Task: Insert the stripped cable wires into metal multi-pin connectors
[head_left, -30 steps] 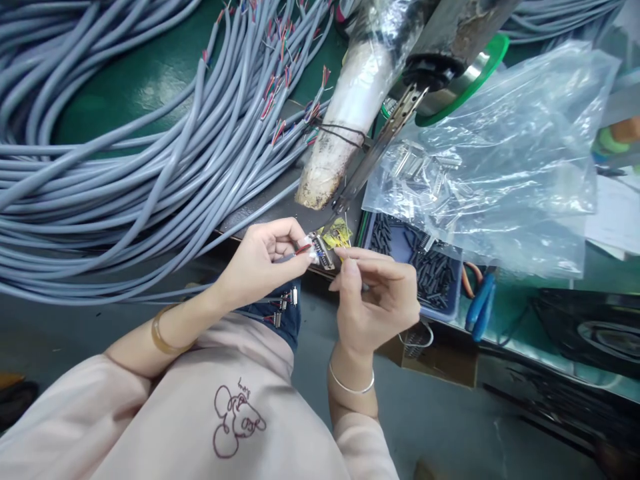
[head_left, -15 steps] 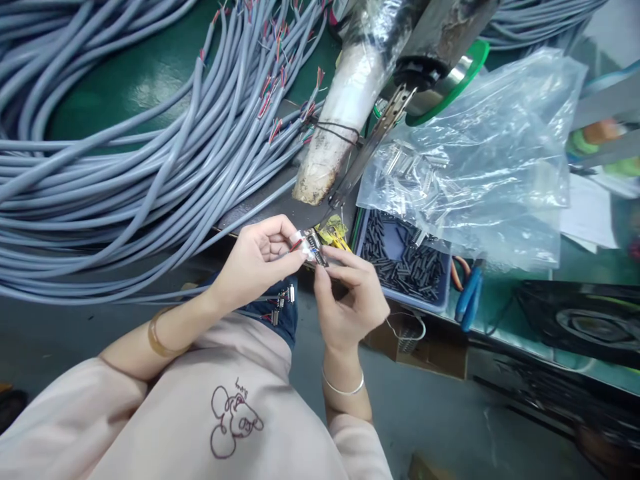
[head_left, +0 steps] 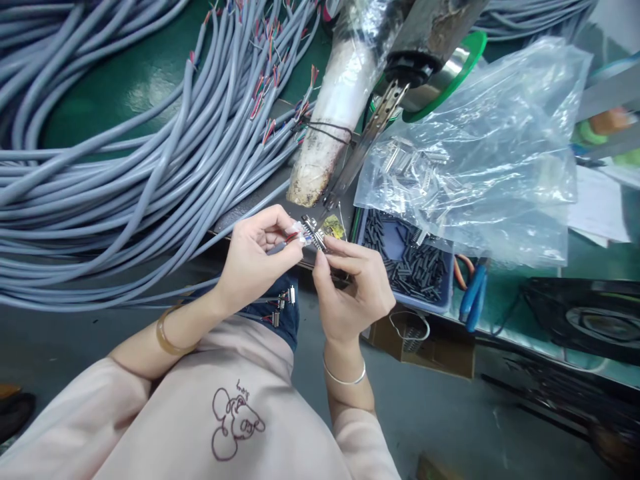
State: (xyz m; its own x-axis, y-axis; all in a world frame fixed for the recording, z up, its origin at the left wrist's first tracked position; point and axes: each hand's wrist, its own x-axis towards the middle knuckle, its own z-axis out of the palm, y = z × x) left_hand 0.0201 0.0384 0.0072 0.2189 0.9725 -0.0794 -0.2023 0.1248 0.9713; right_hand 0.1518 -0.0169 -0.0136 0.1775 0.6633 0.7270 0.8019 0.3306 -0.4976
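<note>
Between thumb and fingers, my left hand (head_left: 263, 257) pinches the wire end of a grey cable (head_left: 277, 249); red and blue wires show, and white covers sit on the fingertips. My right hand (head_left: 353, 283) grips a small metal multi-pin connector (head_left: 313, 233) by its edge, right against the wires. Just above the connector is the tip of a soldering iron (head_left: 363, 143), fixed beside a wrapped white tube (head_left: 320, 133). Whether tip and pins touch I cannot tell. Below my left hand, finished-looking cable ends with connectors (head_left: 284, 300) lie over my lap.
Many grey cables (head_left: 150, 173) with stripped ends cover the left side. To the right are a blue bin (head_left: 445, 303) of black tube pieces, a clear bag (head_left: 480, 160) of connectors, blue-handled pliers (head_left: 473, 297) and a green-rimmed solder spool (head_left: 467, 73). Yellow material (head_left: 333, 227) lies behind the connector.
Both hands have brought the connector slightly up and nearer the iron's tip, and it is turned so its pins show more. The view has shifted a little.
</note>
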